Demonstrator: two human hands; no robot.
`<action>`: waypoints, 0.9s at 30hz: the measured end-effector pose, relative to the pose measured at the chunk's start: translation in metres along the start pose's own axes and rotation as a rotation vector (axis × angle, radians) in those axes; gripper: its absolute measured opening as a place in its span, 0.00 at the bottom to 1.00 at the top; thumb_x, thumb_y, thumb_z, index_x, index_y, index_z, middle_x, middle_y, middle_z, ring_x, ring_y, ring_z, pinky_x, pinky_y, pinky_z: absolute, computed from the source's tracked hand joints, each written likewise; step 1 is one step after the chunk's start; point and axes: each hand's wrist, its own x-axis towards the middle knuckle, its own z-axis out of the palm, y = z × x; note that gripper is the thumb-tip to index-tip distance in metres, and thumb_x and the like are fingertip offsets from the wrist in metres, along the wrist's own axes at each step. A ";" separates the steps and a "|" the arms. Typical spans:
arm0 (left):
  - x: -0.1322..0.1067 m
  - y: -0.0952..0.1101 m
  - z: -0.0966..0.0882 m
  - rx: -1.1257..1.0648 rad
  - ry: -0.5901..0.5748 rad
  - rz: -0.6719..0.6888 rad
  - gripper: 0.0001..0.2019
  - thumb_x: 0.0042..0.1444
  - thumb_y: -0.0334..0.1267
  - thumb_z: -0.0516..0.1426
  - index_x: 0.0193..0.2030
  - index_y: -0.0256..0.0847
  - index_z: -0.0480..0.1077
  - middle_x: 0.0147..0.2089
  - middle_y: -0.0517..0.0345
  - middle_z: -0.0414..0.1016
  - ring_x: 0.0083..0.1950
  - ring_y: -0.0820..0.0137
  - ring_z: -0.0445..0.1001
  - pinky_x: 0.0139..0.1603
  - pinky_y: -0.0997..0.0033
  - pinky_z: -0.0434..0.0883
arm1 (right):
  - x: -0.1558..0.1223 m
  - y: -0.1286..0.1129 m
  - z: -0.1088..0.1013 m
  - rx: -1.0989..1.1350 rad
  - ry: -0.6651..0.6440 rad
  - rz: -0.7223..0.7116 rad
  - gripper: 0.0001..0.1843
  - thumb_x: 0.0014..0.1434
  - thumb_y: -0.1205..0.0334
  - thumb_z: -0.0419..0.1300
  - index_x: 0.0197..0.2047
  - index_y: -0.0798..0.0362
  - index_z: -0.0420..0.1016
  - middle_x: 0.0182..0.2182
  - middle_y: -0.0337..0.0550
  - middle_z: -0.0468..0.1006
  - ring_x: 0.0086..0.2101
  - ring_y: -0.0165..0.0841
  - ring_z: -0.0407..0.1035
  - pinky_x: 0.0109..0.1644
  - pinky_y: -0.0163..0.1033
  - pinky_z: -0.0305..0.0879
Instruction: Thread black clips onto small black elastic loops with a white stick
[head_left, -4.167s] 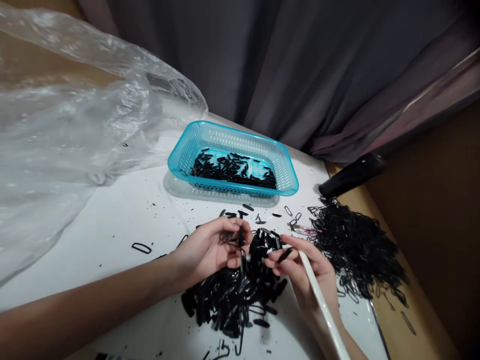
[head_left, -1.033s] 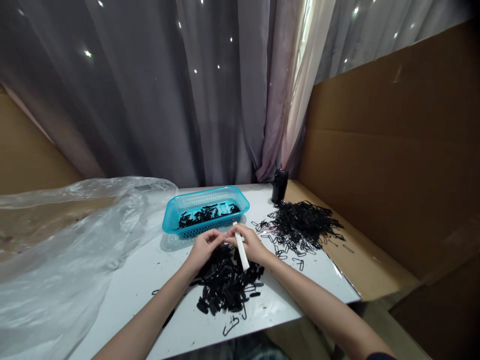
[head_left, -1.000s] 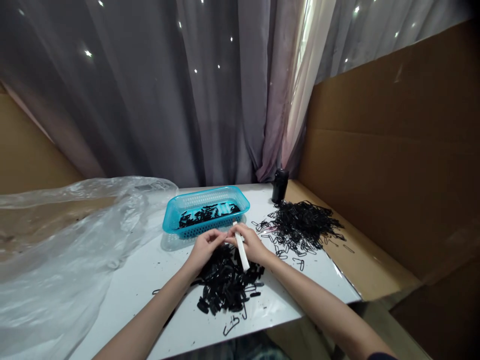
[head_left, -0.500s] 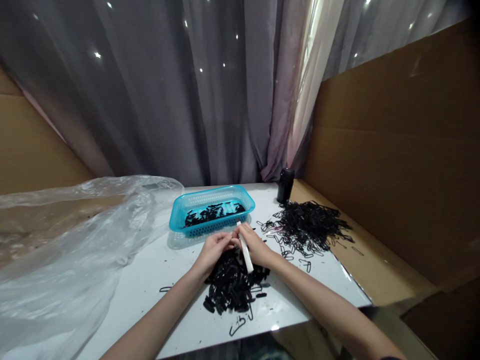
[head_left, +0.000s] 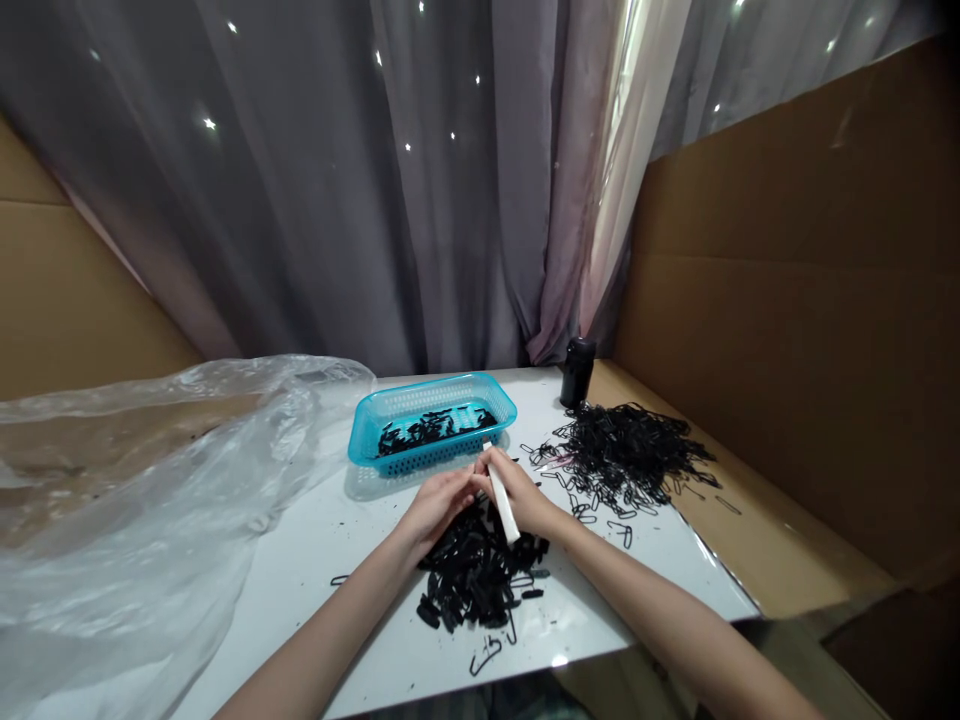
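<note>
My left hand [head_left: 439, 505] and my right hand [head_left: 521, 497] meet fingertip to fingertip over a heap of small black plastic pieces [head_left: 480, 575] on the white table [head_left: 330, 560]. The right hand's fingers are closed around a white stick-like tool [head_left: 501, 493] that points up and away. The left hand's fingers are pinched together; what they hold is too small to make out. A turquoise basket [head_left: 431, 420] with black pieces in it stands just beyond the hands.
A tangle of thin black frames [head_left: 622, 455] lies to the right, with a black cylinder [head_left: 577, 372] behind it. A large clear plastic bag [head_left: 127, 500] covers the left side. Cardboard walls [head_left: 787, 290] and grey curtains [head_left: 375, 180] enclose the table.
Since 4.2 s ago the view has pulled back and up from a close look at the hands. Over the last second the scene has drifted slightly right; the hands stay together over the heap.
</note>
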 end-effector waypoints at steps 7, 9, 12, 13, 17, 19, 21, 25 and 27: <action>-0.005 0.008 -0.002 0.073 0.058 0.080 0.10 0.65 0.41 0.59 0.43 0.35 0.73 0.41 0.56 0.77 0.40 0.68 0.77 0.42 0.63 0.76 | 0.002 0.006 -0.008 0.148 -0.023 0.045 0.12 0.67 0.56 0.60 0.47 0.56 0.74 0.40 0.43 0.78 0.36 0.33 0.75 0.40 0.42 0.74; -0.006 0.008 -0.002 0.087 0.056 0.082 0.10 0.64 0.40 0.59 0.42 0.34 0.73 0.40 0.56 0.77 0.39 0.68 0.77 0.41 0.63 0.76 | 0.002 0.008 -0.011 0.174 -0.052 0.049 0.12 0.67 0.56 0.60 0.47 0.57 0.74 0.41 0.43 0.78 0.36 0.33 0.75 0.40 0.42 0.74; -0.007 0.008 -0.002 0.085 0.049 0.076 0.10 0.64 0.40 0.59 0.43 0.35 0.73 0.40 0.56 0.76 0.38 0.69 0.77 0.40 0.64 0.76 | 0.003 0.011 -0.012 0.196 -0.073 0.061 0.12 0.67 0.57 0.60 0.48 0.57 0.74 0.40 0.43 0.78 0.35 0.32 0.75 0.37 0.40 0.75; -0.006 0.008 -0.002 0.078 0.047 0.073 0.10 0.65 0.41 0.58 0.43 0.35 0.73 0.41 0.56 0.76 0.38 0.69 0.77 0.40 0.64 0.76 | 0.003 0.012 -0.012 0.199 -0.070 0.064 0.12 0.67 0.57 0.60 0.48 0.57 0.74 0.39 0.42 0.78 0.33 0.31 0.74 0.36 0.39 0.75; -0.005 0.008 -0.001 0.035 0.043 0.066 0.11 0.65 0.42 0.58 0.46 0.35 0.72 0.44 0.54 0.76 0.40 0.68 0.77 0.41 0.63 0.76 | 0.001 0.008 -0.010 0.180 0.015 0.049 0.12 0.67 0.56 0.59 0.45 0.57 0.74 0.37 0.41 0.77 0.31 0.30 0.74 0.34 0.38 0.74; -0.004 0.007 -0.001 0.014 0.045 0.063 0.11 0.65 0.41 0.58 0.48 0.35 0.72 0.45 0.54 0.76 0.41 0.67 0.77 0.42 0.62 0.77 | 0.001 0.002 -0.009 0.157 0.082 0.018 0.12 0.67 0.56 0.60 0.45 0.57 0.74 0.38 0.42 0.78 0.34 0.32 0.74 0.38 0.40 0.74; -0.003 0.007 -0.001 -0.007 0.047 0.057 0.11 0.65 0.41 0.58 0.48 0.35 0.72 0.46 0.53 0.76 0.42 0.67 0.77 0.42 0.62 0.77 | 0.000 -0.005 -0.010 0.128 0.132 -0.025 0.12 0.66 0.56 0.60 0.44 0.56 0.75 0.40 0.43 0.78 0.38 0.34 0.75 0.43 0.44 0.74; -0.001 0.006 0.000 -0.052 0.047 0.041 0.11 0.65 0.40 0.58 0.49 0.35 0.71 0.46 0.53 0.76 0.42 0.67 0.77 0.41 0.62 0.77 | -0.001 -0.015 -0.013 0.056 0.159 -0.123 0.12 0.66 0.55 0.61 0.39 0.55 0.76 0.40 0.43 0.80 0.40 0.34 0.76 0.47 0.45 0.73; -0.001 0.006 0.000 -0.075 0.047 0.030 0.11 0.65 0.41 0.58 0.49 0.35 0.71 0.47 0.53 0.76 0.42 0.67 0.77 0.42 0.62 0.77 | -0.002 -0.017 -0.014 0.014 0.155 -0.168 0.11 0.66 0.56 0.60 0.38 0.55 0.76 0.39 0.44 0.81 0.40 0.35 0.76 0.46 0.45 0.73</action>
